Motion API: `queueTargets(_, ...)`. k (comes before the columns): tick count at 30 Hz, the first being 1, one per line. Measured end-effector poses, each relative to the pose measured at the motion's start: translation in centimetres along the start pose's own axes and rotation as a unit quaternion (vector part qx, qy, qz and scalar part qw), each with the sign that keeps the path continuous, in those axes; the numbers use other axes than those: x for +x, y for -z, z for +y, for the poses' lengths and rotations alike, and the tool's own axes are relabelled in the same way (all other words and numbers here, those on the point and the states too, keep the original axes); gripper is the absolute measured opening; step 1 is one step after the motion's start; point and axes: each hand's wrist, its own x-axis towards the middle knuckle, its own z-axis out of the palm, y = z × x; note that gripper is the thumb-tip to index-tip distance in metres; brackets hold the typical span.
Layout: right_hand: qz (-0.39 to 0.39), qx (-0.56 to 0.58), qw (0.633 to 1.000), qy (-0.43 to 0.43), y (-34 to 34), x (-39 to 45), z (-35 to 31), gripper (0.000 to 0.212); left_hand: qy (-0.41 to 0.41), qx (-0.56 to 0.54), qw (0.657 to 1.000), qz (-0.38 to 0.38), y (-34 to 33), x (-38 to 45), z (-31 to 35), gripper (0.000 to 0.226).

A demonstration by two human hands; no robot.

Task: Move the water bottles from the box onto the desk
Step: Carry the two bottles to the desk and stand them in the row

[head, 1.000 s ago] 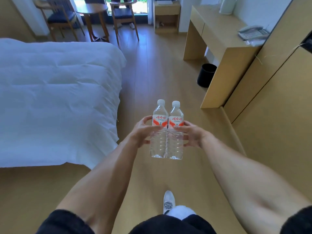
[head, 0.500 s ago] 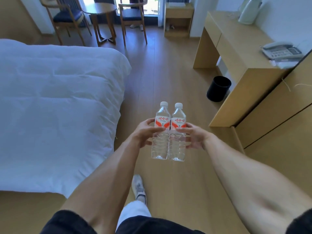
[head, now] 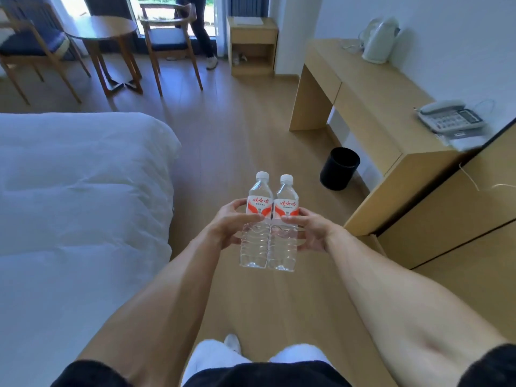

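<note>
Two water bottles were held upright and pressed side by side, likely so neither could slip; the left hand was curled round one, the right hand round the other; the desk was ahead, well apart.

Clear water bottles with red-and-white labels, white caps; black bin.
</note>
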Motion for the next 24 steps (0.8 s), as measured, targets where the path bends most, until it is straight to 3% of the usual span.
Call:
queueTargets(9,0.020,0.012,1.000,0.004,1.8,10.0,-8.6,0.052,-0.006,0.014,0.999,-0.032,2.1,11.7,7.4,0.059)
queueTargets(24,-0.005,0.001,1.000,-0.007,9.3,28.5,-27.6,0.050,0.012,0.007,1.000,-0.001,0.9,33.2,22.6,0.057)
